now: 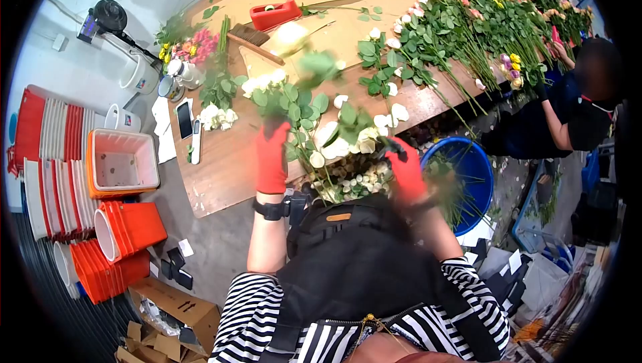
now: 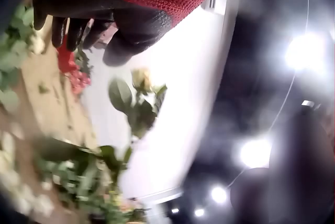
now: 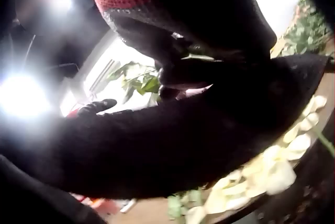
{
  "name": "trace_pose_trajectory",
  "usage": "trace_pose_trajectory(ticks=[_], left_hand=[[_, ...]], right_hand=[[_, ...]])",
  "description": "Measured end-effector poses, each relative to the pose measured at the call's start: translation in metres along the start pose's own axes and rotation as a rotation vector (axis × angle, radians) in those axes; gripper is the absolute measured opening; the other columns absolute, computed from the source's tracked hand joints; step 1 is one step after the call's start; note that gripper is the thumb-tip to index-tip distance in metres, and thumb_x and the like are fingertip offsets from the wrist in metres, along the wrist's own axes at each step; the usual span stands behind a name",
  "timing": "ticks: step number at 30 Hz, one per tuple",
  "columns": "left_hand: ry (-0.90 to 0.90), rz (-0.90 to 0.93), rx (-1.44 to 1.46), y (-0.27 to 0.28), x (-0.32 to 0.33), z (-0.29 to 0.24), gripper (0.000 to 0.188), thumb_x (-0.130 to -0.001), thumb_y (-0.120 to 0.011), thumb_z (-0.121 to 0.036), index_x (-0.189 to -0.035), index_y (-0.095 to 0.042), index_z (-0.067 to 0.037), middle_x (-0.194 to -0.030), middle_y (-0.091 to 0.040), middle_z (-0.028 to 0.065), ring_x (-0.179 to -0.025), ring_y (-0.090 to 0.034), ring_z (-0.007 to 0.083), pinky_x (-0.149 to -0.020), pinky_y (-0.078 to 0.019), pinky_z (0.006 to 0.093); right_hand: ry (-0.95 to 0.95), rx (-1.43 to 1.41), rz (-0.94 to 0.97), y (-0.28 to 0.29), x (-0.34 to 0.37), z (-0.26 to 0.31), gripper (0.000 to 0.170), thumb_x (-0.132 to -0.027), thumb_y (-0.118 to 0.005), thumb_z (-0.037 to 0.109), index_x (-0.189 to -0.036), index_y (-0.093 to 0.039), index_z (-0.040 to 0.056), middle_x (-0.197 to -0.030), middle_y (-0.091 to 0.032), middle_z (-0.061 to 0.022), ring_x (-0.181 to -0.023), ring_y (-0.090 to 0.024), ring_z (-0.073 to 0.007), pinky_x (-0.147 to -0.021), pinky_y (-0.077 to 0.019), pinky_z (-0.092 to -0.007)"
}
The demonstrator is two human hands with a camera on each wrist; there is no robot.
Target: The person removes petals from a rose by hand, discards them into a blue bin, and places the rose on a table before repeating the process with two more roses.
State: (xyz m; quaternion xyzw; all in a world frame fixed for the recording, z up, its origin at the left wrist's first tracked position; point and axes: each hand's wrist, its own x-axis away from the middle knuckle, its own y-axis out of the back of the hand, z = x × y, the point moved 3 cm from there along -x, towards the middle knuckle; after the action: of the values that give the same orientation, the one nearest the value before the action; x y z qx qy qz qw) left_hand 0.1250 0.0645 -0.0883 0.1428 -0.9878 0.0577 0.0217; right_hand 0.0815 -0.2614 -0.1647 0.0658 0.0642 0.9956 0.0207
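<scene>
White roses lie in a small cluster at the left of the table, just right of a phone. Next comes my left hand, red-gloved and released, its dark fingers loosely straight; leafy white blooms show just beyond it, and in the left wrist view a blurred rose is near my thumb, apart from it. More white roses, with leaves, fill the space between my hands at the near edge. My right hand has its fingers curled; I cannot tell whether they grip anything. Farther right are long-stemmed flowers on the table, a blue bucket with stems in it, then a person in black.
</scene>
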Motion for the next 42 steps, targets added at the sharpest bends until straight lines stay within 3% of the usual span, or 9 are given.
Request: trace_pose_trajectory(ticks=[5, 8, 12, 13, 15, 23, 35, 38, 42], left_hand=[[0.402, 0.445, -1.342, 0.036, 0.028, 0.115, 0.058, -0.081, -0.064, -0.056, -0.1, -0.07, -0.001, -0.097, -0.071, 0.0182, -0.093, -0.067, 0.0329, -0.08, -0.0515, 0.0425], [0.555, 0.576, -1.28, 0.058, 0.05, 0.184, 0.074, -0.075, -0.063, -0.067, -0.098, -0.07, 0.003, -0.1, -0.069, 0.0254, -0.095, -0.067, 0.0382, -0.082, -0.0507, 0.0429], [0.47, 0.613, -0.742, 0.09, 0.054, 0.327, 0.031, -0.091, -0.062, -0.03, -0.112, -0.07, -0.009, -0.101, -0.069, 0.0207, -0.093, -0.065, 0.0354, -0.083, -0.0489, 0.0416], [-0.183, 0.879, -0.971, 0.067, 0.063, 0.265, 0.032, -0.089, -0.062, -0.022, -0.12, -0.066, -0.012, -0.103, -0.07, 0.017, -0.09, -0.065, 0.0316, -0.083, -0.0486, 0.0393], [-0.286, 0.842, -0.885, 0.055, 0.062, 0.238, 0.039, -0.087, -0.062, -0.017, -0.125, -0.062, -0.012, -0.104, -0.069, 0.0129, -0.089, -0.065, 0.0285, -0.082, -0.0483, 0.0378], [0.609, 0.57, 0.127, 0.006, 0.055, 0.178, 0.03, -0.09, -0.065, -0.012, -0.118, -0.063, -0.001, -0.105, -0.067, 0.0005, -0.091, -0.059, 0.01, -0.082, -0.0476, 0.0263], [0.29, 0.34, -0.81, 0.0, 0.03, 0.105, 0.036, -0.086, -0.067, -0.032, -0.111, -0.068, -0.006, -0.093, -0.071, 0.0156, -0.086, -0.069, 0.0252, -0.076, -0.0513, 0.0354], [0.117, 0.068, -0.298, 0.0, -0.003, 0.06, 0.046, -0.089, -0.066, -0.028, -0.125, -0.061, 0.0, -0.099, -0.072, 0.0132, -0.089, -0.067, 0.015, -0.082, -0.0503, 0.0305], [0.039, 0.331, 0.562, -0.019, -0.027, -0.035, 0.039, -0.095, -0.057, -0.01, -0.133, -0.052, 0.001, -0.128, -0.059, 0.0106, -0.118, -0.055, 0.018, -0.098, -0.046, 0.0316]], right_hand=[[0.096, 0.402, -0.319, 0.029, -0.073, -0.027, 0.042, -0.085, -0.064, 0.016, -0.126, -0.06, 0.0093, -0.111, -0.067, -0.0186, -0.103, -0.063, -0.0346, -0.088, -0.0497, -0.0397], [0.215, 0.604, -0.328, 0.021, -0.102, -0.046, 0.052, -0.083, -0.067, 0.022, -0.132, -0.055, 0.0102, -0.115, -0.064, -0.0177, -0.106, -0.059, -0.0363, -0.091, -0.0469, -0.0437], [0.311, 0.786, -0.408, -0.003, -0.097, -0.034, 0.052, -0.081, -0.069, 0.026, -0.129, -0.056, 0.0101, -0.117, -0.061, -0.0168, -0.108, -0.057, -0.037, -0.09, -0.045, -0.0464], [0.351, 0.776, -0.434, -0.013, -0.09, -0.029, 0.05, -0.08, -0.07, 0.027, -0.126, -0.058, 0.0094, -0.114, -0.062, -0.0169, -0.106, -0.057, -0.0387, -0.089, -0.045, -0.0475], [0.427, 0.68, -0.277, -0.04, -0.073, -0.018, 0.045, -0.082, -0.069, 0.026, -0.123, -0.06, 0.0082, -0.111, -0.064, -0.0162, -0.103, -0.059, -0.0371, -0.089, -0.0464, -0.0451], [-0.302, -0.313, 0.475, -0.144, -0.048, -0.059, 0.03, -0.094, -0.063, 0.023, -0.113, -0.062, -0.0003, -0.093, -0.066, -0.0086, -0.082, -0.058, -0.0148, -0.078, -0.048, -0.0304], [0.155, 0.091, 0.043, -0.085, -0.057, -0.016, 0.031, -0.089, -0.064, 0.011, -0.118, -0.062, 0.002, -0.094, -0.069, -0.0135, -0.084, -0.066, -0.0216, -0.074, -0.0507, -0.0333], [0.262, 0.199, 0.104, -0.058, -0.026, -0.001, 0.031, -0.086, -0.066, 0.011, -0.116, -0.064, 0.0041, -0.097, -0.067, -0.0154, -0.092, -0.062, -0.0322, -0.082, -0.0485, -0.04], [0.649, 0.497, 0.129, -0.041, 0.021, 0.004, 0.03, -0.084, -0.066, 0.01, -0.115, -0.065, 0.0061, -0.099, -0.066, -0.0139, -0.092, -0.059, -0.0342, -0.081, -0.0473, -0.0413]])
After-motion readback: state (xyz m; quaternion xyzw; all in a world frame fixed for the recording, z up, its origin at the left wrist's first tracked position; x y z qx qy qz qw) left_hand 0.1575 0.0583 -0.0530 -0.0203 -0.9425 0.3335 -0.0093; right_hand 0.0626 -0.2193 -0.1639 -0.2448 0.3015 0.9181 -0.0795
